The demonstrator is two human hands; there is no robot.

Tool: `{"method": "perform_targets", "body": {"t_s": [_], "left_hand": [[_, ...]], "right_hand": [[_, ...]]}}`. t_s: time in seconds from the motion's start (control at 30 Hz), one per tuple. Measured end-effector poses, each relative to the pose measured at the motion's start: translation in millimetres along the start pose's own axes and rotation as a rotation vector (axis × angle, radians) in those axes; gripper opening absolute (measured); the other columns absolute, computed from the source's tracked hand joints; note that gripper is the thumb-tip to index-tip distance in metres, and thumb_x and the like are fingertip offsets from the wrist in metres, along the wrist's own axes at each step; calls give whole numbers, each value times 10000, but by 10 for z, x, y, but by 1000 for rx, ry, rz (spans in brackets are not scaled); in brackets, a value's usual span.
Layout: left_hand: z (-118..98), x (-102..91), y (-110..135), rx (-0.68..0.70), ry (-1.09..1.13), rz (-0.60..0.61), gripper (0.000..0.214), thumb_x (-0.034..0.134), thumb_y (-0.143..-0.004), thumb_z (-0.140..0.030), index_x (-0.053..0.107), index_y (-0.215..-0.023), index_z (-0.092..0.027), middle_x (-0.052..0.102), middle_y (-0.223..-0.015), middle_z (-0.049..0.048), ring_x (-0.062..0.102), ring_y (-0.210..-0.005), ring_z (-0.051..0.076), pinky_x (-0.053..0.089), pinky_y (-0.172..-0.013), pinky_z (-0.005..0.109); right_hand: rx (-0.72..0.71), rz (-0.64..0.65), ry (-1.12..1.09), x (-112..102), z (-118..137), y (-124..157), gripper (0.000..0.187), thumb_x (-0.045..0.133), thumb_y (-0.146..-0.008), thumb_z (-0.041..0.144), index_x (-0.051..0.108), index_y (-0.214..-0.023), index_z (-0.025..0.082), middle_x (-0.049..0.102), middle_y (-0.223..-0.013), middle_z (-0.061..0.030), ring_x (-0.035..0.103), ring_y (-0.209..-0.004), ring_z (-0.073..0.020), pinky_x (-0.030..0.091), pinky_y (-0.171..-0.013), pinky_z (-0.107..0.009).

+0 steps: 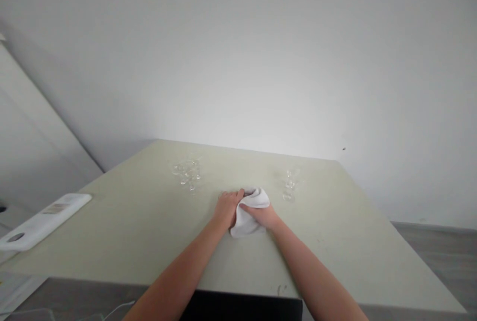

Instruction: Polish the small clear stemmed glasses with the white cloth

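A white cloth (248, 222) is bunched between my two hands just above the middle of the table, its lower edge hanging loose. My left hand (225, 207) is closed around the bundle's left side. From the right, my right hand (264, 214) grips the cloth, with its thumb across the front and the other fingers hidden by the fabric. Whether anything is inside the cloth cannot be seen. Beyond my left hand stand several small clear glasses (189, 169), close together. Farther right is more clear glassware (289, 184), possibly stemmed; its outline is faint.
The pale table (149, 226) reaches back to a grey-white wall (253, 62). A long white device with a dark oval (52, 219) lies along the left edge. Something black (242, 306) is below the front edge. Wooden-looking flooring (439, 251) shows at right.
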State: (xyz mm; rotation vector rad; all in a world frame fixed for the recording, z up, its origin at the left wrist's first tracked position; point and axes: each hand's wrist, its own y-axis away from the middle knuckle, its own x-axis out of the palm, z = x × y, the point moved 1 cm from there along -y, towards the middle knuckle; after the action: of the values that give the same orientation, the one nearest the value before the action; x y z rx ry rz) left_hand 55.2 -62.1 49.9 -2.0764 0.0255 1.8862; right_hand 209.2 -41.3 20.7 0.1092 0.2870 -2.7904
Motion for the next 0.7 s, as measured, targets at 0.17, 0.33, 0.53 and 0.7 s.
{"method": "perform_targets", "body": {"t_s": [0.17,0.33,0.53,0.7], "left_hand": [[12,-53,4,3,-44,-86,178,450,-964,-199,590,-1074,-200,697,-968,90,627,-965,238,436,-881,354],[-2,-98,59,99,-66,-137,192,437,-961,-191,597,-1067,-208,680,-1005,101,614,-996,258,422,-921,391],[33,-37,28,5,-42,20,199,421,-974,-210,582,-1087,-176,703,-864,94,661,-848,245,432,-815,366],[12,-102,16,77,-54,-128,182,427,-972,-201,590,-1051,-190,686,-993,109,618,-987,258,421,-903,383]], "right_hand": [[48,-58,-95,89,16,-15,521,818,-626,493,698,-1051,216,717,-1174,-69,632,-1137,-265,413,-1095,-431],[254,-116,-270,88,-5,-18,474,658,-761,587,688,-973,164,747,-1030,-94,679,-987,-268,520,-940,-424],[-65,3,132,-29,69,13,632,897,-444,336,717,-1045,257,705,-1208,-55,613,-1171,-313,411,-1112,-467],[162,-112,-168,98,104,-3,447,684,-726,578,684,-962,200,743,-1038,-91,670,-1041,-291,488,-1009,-473]]}}
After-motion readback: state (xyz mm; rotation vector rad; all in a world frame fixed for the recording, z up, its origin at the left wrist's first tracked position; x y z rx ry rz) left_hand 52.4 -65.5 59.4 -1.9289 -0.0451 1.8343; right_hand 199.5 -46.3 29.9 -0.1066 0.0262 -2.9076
